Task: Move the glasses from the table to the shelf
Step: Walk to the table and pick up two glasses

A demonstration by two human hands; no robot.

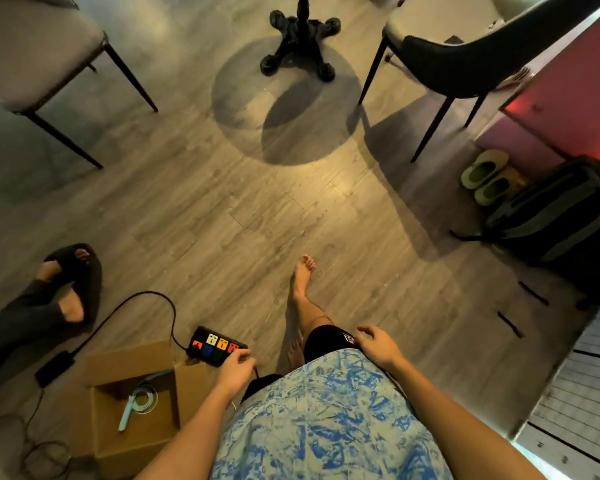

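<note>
Straight ahead across the wooden floor point(222, 202), at the top of the head view, stands the black pedestal base point(300, 46) of the desk. Its top is cut off above the frame, so the glasses are not in view. They are presumably up on that top, and I cannot tell where on it or how their long axis runs. The base lies well apart from both hands and roughly between their two lines, so neither hand is plainly nearer. The approach is open, with a grey chair point(32, 57) to the left and a dark chair point(465, 64) to the right.

The left hand point(236, 372) hangs by the hip with fingers loosely curled and nothing in it. The right hand point(378, 344) hangs at the other side, fingers loosely spread and also empty. One bare foot point(303, 275) is set forward, which reads as walking toward the desk, with no glass collected yet.

No shelf can be picked out for certain. A pink cabinet point(568, 81) stands at the right, with pale slippers point(487, 178) and a dark backpack point(561, 216) at its foot. Near the left hand on the floor are a power strip point(217, 344) with coloured sockets and an open cardboard box point(191, 393). Another person's feet point(70, 282) rest further left.
</note>
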